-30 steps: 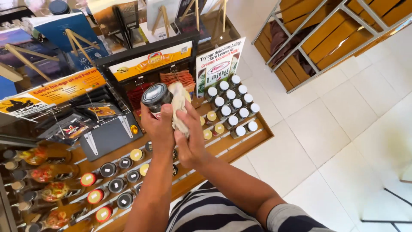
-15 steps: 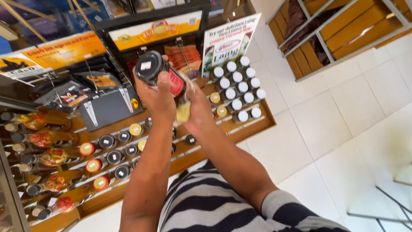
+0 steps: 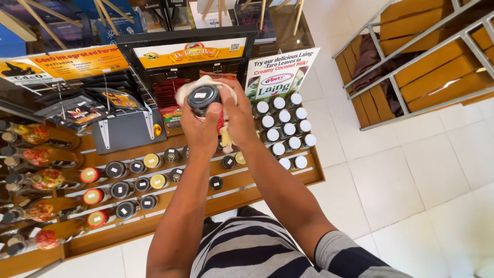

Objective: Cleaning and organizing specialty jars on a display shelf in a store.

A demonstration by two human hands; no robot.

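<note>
So we've got a black-lidded jar [image 3: 204, 101] gripped in our left hand [image 3: 199, 131], held up over the wooden display shelf [image 3: 247, 183]. Our right hand [image 3: 240, 116] is closed on a cream cloth [image 3: 222, 85] pressed against the jar, probably wrapped behind it. White-lidded jars [image 3: 288, 131] sit just right.

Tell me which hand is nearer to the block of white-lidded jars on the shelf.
Right. The right hand, wiping the black-lidded jar with a cloth, sits just beside the white-lidded jars. The left hand grips the jar on the far side, farther from them.
</note>
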